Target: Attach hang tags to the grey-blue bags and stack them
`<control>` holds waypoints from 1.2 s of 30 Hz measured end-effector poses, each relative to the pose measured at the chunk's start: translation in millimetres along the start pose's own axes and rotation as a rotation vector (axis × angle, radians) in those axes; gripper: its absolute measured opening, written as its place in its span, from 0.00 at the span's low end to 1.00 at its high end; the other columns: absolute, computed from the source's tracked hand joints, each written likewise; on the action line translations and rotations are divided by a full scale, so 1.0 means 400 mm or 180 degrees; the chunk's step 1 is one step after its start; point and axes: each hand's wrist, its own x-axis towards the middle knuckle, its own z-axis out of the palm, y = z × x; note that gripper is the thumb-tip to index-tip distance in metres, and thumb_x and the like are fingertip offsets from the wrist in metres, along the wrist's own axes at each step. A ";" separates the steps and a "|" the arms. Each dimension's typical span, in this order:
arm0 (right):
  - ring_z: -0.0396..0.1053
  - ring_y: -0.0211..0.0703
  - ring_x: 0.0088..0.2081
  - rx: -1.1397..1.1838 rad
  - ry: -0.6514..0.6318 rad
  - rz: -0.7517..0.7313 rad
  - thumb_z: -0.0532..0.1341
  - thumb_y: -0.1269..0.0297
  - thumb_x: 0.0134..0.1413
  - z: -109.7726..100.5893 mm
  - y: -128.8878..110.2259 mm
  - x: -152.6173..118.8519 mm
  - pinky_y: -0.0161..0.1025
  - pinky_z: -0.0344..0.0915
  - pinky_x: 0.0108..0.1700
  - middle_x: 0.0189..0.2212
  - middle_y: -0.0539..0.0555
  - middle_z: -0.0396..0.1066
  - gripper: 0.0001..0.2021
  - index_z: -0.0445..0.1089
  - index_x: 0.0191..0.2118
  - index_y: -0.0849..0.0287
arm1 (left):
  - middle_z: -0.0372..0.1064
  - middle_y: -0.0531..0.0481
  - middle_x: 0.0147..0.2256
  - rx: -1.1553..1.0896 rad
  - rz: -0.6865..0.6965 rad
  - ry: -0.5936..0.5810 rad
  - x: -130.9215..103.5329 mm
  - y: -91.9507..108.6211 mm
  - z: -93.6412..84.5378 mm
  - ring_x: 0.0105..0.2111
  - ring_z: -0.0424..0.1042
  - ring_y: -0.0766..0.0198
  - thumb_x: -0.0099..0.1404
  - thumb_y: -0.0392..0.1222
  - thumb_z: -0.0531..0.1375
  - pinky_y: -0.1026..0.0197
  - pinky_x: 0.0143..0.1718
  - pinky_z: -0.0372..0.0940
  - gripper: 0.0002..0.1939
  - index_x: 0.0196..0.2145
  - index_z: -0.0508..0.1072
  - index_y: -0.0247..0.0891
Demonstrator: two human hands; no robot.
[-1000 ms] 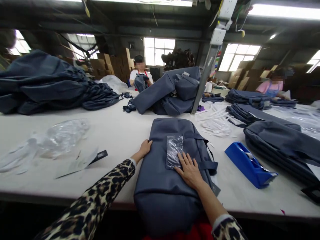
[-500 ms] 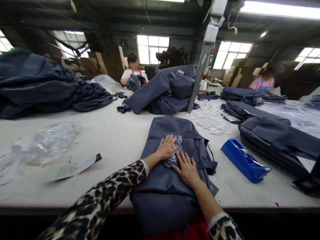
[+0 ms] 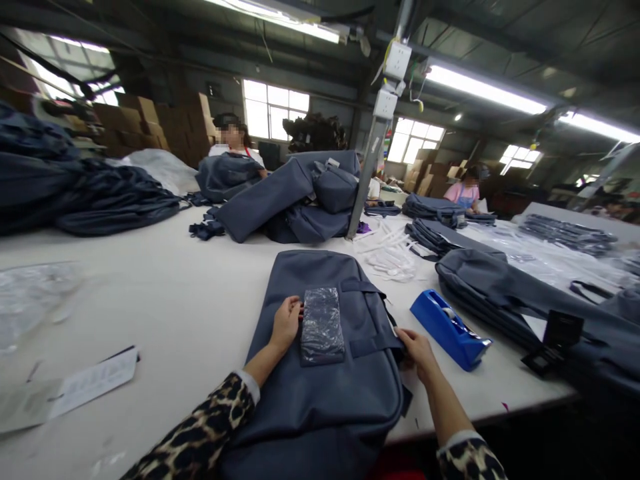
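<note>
A dark blue-grey bag (image 3: pixel 300 393) lies flat in front of me, its two strap handles (image 3: pixel 370 343) on the right side. On its upper face rests a flat dark packet in clear, crinkled plastic (image 3: pixel 323 327). My left hand (image 3: pixel 287 325) is at the packet's left edge, its fingers loosely bent and slightly apart, not gripping it. With my right hand (image 3: pixel 418 352) I pinch the bag's right edge near the lower handle; the fingertips are partly hidden behind it. A dark tag (image 3: pixel 407 402) pokes out below that hand.
A blue tape dispenser (image 3: pixel 450 330) stands right of the bag. More bags lie at right (image 3: pixel 500 293) and behind, piled by a metal post (image 3: pixel 367 173). Paper tags (image 3: pixel 95 383) and clear plastic (image 3: pixel 35 300) are on the left. Co-workers stand across the table.
Both hands have come off the packet's top: the left has slid to its left edge, the right has moved to the bag's right edge. The view has turned right.
</note>
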 end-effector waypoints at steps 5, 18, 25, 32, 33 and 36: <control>0.70 0.43 0.27 0.0274 0.0098 -0.0360 0.63 0.45 0.42 0.039 -0.076 0.033 0.38 0.64 0.27 0.27 0.56 0.73 0.31 0.74 0.45 0.67 | 0.75 0.44 0.33 -0.0672 -0.0480 -0.0535 -0.008 0.017 -0.009 0.28 0.74 0.62 0.59 0.45 0.59 0.62 0.29 0.67 0.18 0.45 0.71 0.32; 0.70 0.45 0.43 -0.0433 -0.2292 -0.1907 0.61 0.65 0.51 0.296 -0.119 -0.065 0.41 0.66 0.50 0.41 0.54 0.73 0.08 0.79 0.35 0.53 | 0.79 0.42 0.36 -0.1675 -0.0952 -0.2307 -0.022 0.053 -0.031 0.36 0.77 0.54 0.48 0.41 0.72 0.58 0.38 0.69 0.22 0.43 0.79 0.35; 0.70 0.49 0.49 -0.0620 -0.2922 -0.2086 0.60 0.58 0.56 0.284 -0.117 -0.049 0.50 0.61 0.58 0.42 0.54 0.76 0.12 0.78 0.43 0.52 | 0.79 0.43 0.36 -0.1203 -0.0697 -0.2806 -0.025 0.054 -0.018 0.38 0.76 0.52 0.51 0.43 0.71 0.56 0.42 0.70 0.21 0.42 0.79 0.32; 0.69 0.45 0.42 -0.0952 -0.2209 -0.2201 0.56 0.67 0.58 0.290 -0.132 -0.083 0.43 0.65 0.48 0.40 0.54 0.73 0.12 0.77 0.41 0.53 | 0.78 0.42 0.39 -0.1356 -0.0574 -0.1796 -0.015 0.053 -0.006 0.37 0.76 0.53 0.45 0.38 0.74 0.56 0.41 0.70 0.31 0.49 0.75 0.33; 0.68 0.46 0.41 -0.0996 -0.2034 -0.2197 0.55 0.69 0.58 0.280 -0.137 -0.093 0.43 0.65 0.47 0.40 0.54 0.72 0.12 0.77 0.40 0.53 | 0.78 0.42 0.39 -0.1360 -0.0550 -0.1672 -0.014 0.053 -0.006 0.38 0.77 0.53 0.46 0.39 0.73 0.56 0.41 0.70 0.30 0.49 0.75 0.34; 0.66 0.49 0.43 -0.1410 -0.1425 -0.2309 0.56 0.70 0.57 0.237 -0.137 -0.126 0.46 0.62 0.47 0.39 0.55 0.71 0.12 0.75 0.41 0.52 | 0.78 0.43 0.38 -0.1274 -0.0444 -0.1432 -0.015 0.056 -0.001 0.39 0.76 0.52 0.47 0.39 0.72 0.57 0.42 0.70 0.28 0.47 0.75 0.33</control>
